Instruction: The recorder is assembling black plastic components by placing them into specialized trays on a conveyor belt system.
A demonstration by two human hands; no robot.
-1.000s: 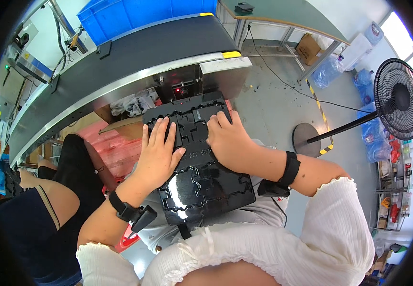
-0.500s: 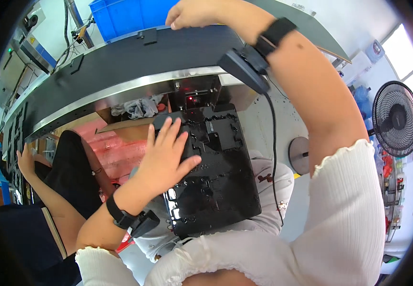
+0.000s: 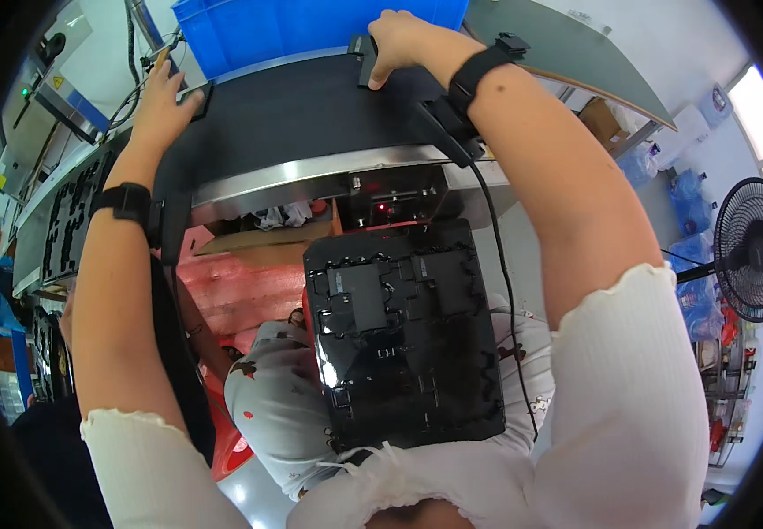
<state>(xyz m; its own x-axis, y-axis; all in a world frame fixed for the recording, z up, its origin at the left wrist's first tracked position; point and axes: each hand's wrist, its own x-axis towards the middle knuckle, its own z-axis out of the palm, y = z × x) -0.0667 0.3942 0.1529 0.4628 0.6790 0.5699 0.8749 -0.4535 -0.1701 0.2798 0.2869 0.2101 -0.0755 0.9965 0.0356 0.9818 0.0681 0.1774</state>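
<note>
At the far left of the dark conveyor belt, my left hand is open with its fingers stretched out. Its thumb is beside a thin, flat black piece on the belt; whether they touch, I cannot tell. My right hand grips another flat black piece at the belt's far edge, thumb on the near side, most fingers hidden. On my lap rests a glossy black moulded tray. Two flat black rectangular pieces sit in its far part, a left one and a right one.
The conveyor belt has a metal front rail. A blue crate stands behind it. Under the belt is an open cardboard box. A cable hangs from my right wrist device. Another person sits at the left; a fan stands right.
My left hand has left the tray and reached out over the belt's left part. My right hand has come down onto a flat black piece and closed on it.
</note>
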